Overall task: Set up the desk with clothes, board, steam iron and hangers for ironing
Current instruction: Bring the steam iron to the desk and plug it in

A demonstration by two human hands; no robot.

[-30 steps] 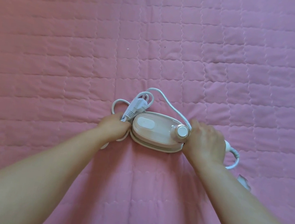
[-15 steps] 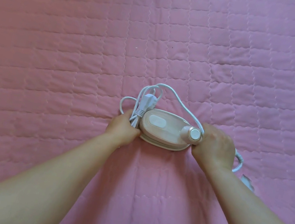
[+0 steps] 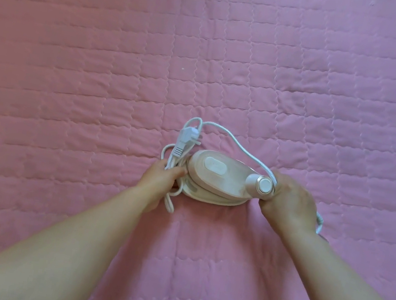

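Beside steam iron [image 3: 221, 177], coiled cord [image 3: 176, 154]

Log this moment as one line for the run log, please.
left hand: grips bundled cord at steam iron | right hand: grips iron's dial end | plug: loose | surface: pink quilted cover

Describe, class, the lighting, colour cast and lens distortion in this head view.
Head view: soft, even light, no glare on the steam iron; the quilted cover shifts from salmon at left to lilac at right; wide-angle lens bows the stitch lines and swells the forearms; focus is fairly sharp on the plug.
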